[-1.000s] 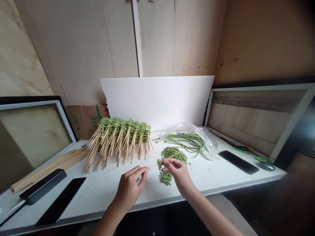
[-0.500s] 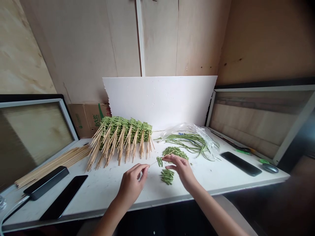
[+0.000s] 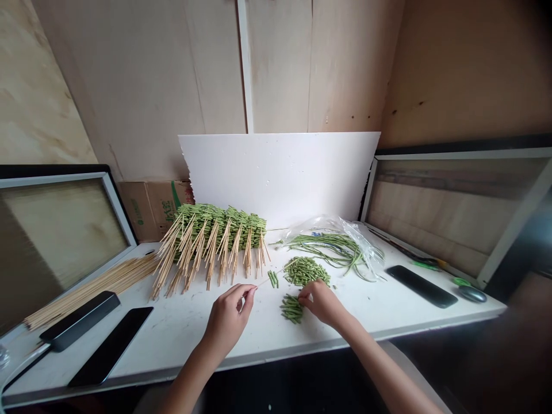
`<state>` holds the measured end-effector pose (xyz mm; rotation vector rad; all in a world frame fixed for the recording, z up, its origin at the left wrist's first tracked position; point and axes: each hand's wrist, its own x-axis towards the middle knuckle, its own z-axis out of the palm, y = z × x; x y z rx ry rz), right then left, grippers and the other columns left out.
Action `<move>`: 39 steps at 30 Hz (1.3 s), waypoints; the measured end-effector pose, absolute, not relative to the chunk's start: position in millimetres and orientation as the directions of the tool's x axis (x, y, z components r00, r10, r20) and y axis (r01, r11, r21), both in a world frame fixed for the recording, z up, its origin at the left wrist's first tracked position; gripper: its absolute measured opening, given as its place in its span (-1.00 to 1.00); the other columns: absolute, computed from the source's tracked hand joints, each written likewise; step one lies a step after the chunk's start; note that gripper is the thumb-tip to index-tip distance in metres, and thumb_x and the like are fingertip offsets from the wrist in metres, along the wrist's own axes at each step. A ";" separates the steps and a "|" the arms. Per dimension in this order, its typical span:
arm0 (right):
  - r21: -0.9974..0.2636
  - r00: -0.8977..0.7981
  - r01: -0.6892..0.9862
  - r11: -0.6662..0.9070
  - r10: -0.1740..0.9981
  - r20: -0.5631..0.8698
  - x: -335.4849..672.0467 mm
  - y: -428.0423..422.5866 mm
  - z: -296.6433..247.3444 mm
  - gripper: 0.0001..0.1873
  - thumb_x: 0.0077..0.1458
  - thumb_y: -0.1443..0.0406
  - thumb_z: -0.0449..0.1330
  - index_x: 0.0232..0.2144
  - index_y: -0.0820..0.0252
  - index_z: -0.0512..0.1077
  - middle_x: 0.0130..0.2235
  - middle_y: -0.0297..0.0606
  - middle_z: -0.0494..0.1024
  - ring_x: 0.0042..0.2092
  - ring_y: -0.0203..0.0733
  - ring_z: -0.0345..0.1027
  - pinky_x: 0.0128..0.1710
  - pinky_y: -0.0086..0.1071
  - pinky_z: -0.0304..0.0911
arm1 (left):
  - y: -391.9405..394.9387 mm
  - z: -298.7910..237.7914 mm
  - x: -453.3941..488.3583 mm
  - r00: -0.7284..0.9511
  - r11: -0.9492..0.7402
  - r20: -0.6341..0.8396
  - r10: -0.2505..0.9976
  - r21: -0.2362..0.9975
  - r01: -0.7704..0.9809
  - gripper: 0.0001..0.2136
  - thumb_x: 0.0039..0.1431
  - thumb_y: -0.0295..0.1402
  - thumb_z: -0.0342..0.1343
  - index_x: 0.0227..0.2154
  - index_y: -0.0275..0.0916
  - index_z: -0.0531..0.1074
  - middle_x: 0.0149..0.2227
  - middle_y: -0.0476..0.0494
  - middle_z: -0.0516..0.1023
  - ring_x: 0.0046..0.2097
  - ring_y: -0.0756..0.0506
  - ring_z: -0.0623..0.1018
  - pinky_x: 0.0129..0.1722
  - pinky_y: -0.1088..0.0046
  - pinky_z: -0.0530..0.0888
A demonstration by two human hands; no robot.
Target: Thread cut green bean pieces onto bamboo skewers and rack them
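My left hand (image 3: 233, 310) pinches one end of a thin wooden skewer (image 3: 263, 282), held up slantwise over the table. A few cut long bean pieces (image 3: 273, 279) are threaded side by side on it. At the right edge of a small pile of cut bean pieces (image 3: 291, 309), my right hand (image 3: 321, 301) has its thumb and fingertips closed together. Whatever lies between those fingertips is hidden. Just behind this hand is a larger heap of cut bean pieces (image 3: 305, 270).
Finished bean skewers (image 3: 219, 230) are stacked at the back left, sticks toward me. Bare skewers (image 3: 95, 287), a black box (image 3: 81, 319) and a dark phone (image 3: 112, 347) lie left. Whole long beans (image 3: 332, 247) in a plastic bag, another phone (image 3: 421, 286) and a mouse (image 3: 472, 294) lie right.
My right hand has left the skewer and moved down to the small pile, its fingers closing. The left hand keeps the skewer, which has shifted slightly left.
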<state>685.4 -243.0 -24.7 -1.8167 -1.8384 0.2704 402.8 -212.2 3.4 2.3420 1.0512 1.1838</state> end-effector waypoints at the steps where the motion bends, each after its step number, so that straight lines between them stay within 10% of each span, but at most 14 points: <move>1: -0.493 0.049 0.867 0.071 0.973 0.226 685.7 -242.0 -25.8 -0.86 0.10 0.29 0.30 -0.44 0.13 0.67 -0.39 -0.11 0.67 -0.14 0.13 0.46 -0.12 -0.17 0.30 | -212.4 3.4 403.2 0.390 -0.680 0.559 0.732 0.562 0.471 -0.77 0.42 -0.28 -0.01 -0.13 -0.16 0.56 -0.23 -0.12 0.63 -0.31 -0.07 0.55 -0.32 0.48 0.47; 7: -0.700 0.067 0.711 0.067 0.985 0.161 694.7 -237.3 -21.7 -0.85 0.11 0.26 0.28 -0.35 0.18 0.65 -0.29 -0.12 0.68 -0.24 0.00 0.50 -0.26 -0.25 0.34 | -210.8 1.5 403.9 0.396 -0.679 0.553 0.733 0.564 0.471 -0.76 0.42 -0.27 -0.01 -0.14 -0.16 0.56 -0.24 -0.14 0.63 -0.32 -0.07 0.55 -0.34 0.48 0.47; 13: -0.978 0.011 0.169 0.119 0.992 0.122 704.1 -241.8 3.3 -0.57 0.08 0.00 0.36 -0.12 0.14 0.61 -0.19 -0.19 0.63 -0.20 -0.11 0.44 -0.26 -0.31 0.30 | -208.4 1.9 400.8 0.378 -0.682 0.570 0.730 0.565 0.465 -0.76 0.43 -0.26 -0.01 -0.14 -0.18 0.56 -0.26 -0.15 0.63 -0.36 -0.06 0.51 -0.37 0.48 0.46; 19: -0.953 0.065 -0.240 0.186 0.982 0.175 695.0 -248.2 19.9 -0.67 0.07 0.03 0.40 -0.28 0.15 0.62 -0.24 -0.22 0.58 -0.17 -0.16 0.39 -0.26 -0.37 0.28 | -212.6 6.3 402.0 0.386 -0.698 0.583 0.715 0.565 0.440 -0.76 0.43 -0.28 -0.01 -0.14 -0.20 0.56 -0.23 -0.18 0.63 -0.32 -0.07 0.54 -0.33 0.46 0.48; 39: -0.914 0.214 -0.311 0.259 0.957 0.198 671.2 -248.2 11.4 -0.64 0.01 0.00 0.43 -0.28 0.12 0.64 -0.22 -0.18 0.63 -0.14 -0.07 0.47 -0.29 -0.35 0.36 | -218.8 8.6 404.5 0.404 -0.715 0.591 0.699 0.545 0.439 -0.79 0.40 -0.32 0.02 -0.18 -0.20 0.57 -0.37 -0.10 0.56 -0.45 -0.03 0.38 -0.44 0.49 0.35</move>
